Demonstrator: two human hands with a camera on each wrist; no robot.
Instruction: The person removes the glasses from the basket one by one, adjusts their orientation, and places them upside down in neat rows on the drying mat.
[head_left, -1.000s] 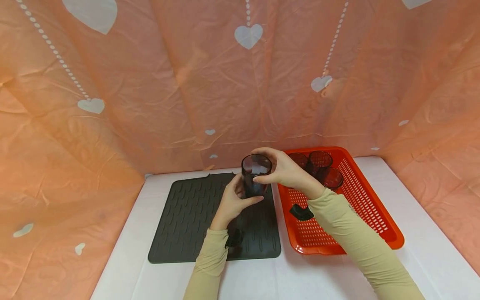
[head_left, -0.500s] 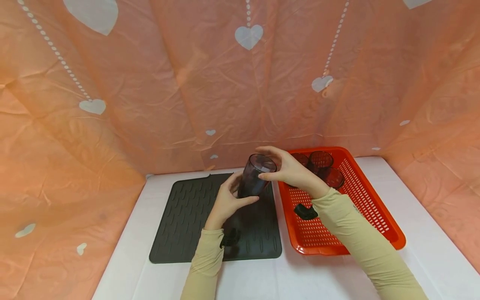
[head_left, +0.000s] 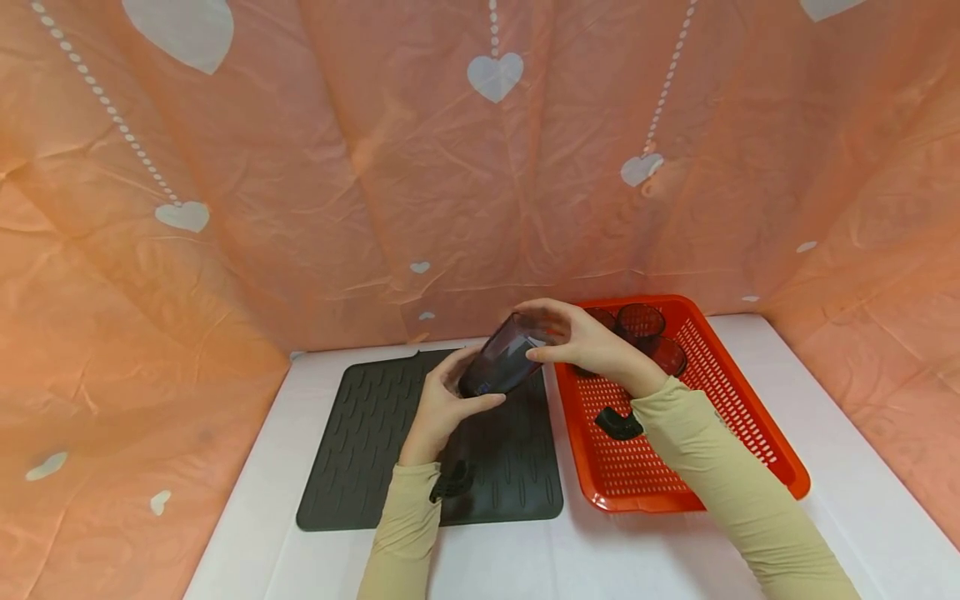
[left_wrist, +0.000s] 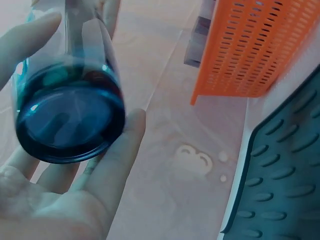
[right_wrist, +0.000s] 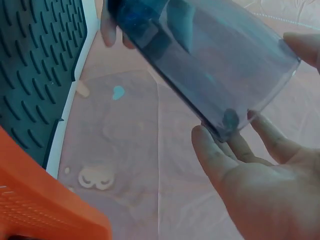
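Observation:
A dark, see-through drinking glass [head_left: 501, 362] is held tilted above the drying mat [head_left: 390, 442], its rim up to the right and its base down to the left. My left hand [head_left: 438, 408] grips the base end between thumb and fingers; the thick base [left_wrist: 70, 122] faces the left wrist camera. At the rim end, my right hand [head_left: 592, 342] holds the glass with thumb and fingers on opposite sides. In the right wrist view, its fingertips [right_wrist: 205, 142] touch the glass wall near the rim.
Right of the mat is an orange-red perforated basket [head_left: 585, 467], with a few dark glasses [head_left: 663, 354] at its far left part. White cloth [head_left: 495, 558] covers the table. A pink sheet with white hearts [head_left: 360, 208] hangs behind and at the sides.
The glass has gone from nearly upright to strongly tilted, its base swinging left. My left hand has shifted left and slightly down with the base; my right hand has moved a little right.

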